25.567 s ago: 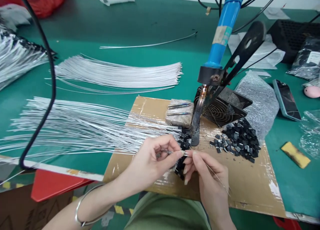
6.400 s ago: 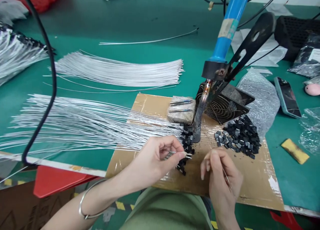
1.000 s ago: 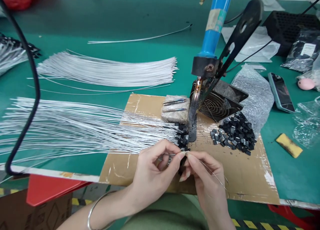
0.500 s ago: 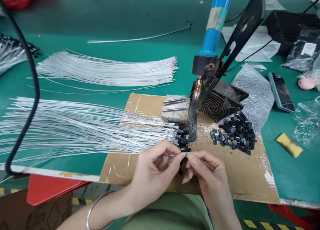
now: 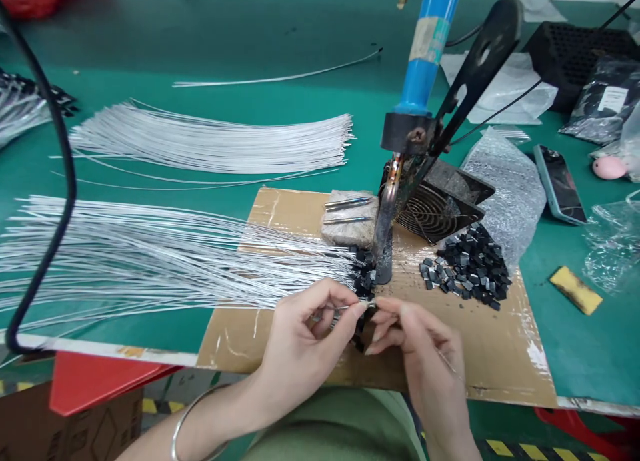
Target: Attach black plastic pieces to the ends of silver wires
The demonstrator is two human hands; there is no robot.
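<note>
My left hand [image 5: 310, 341] pinches a thin white wire close to its end, at the front of the cardboard sheet [image 5: 470, 354]. Just right of those fingertips, my right hand [image 5: 425, 347] is closed, its index finger touching the wire's end; a thin wire or solder strand runs through its curled fingers. The tiny piece between the fingertips is too small to make out. Behind my hands hangs a blue-handled soldering iron [image 5: 417, 81], tip down. Wires with black ends [image 5: 280, 267] lie to the left, and a heap of small black connectors [image 5: 473, 264] is at the right.
A stone-like block [image 5: 350, 229] with metal tips stands left of the iron. Behind the iron sits a small fan [image 5: 435, 207]. A wire bundle [image 5: 215, 141], bubble wrap [image 5: 505, 187], a phone [image 5: 560, 184] and a yellow sponge [image 5: 575, 289] lie around. A black cable [image 5: 60, 201] crosses the left side.
My right hand's fingers have shifted: the thumb has drawn back from the wire's end and the index finger stretches toward it. My left hand keeps its pinch. The view has shifted slightly.
</note>
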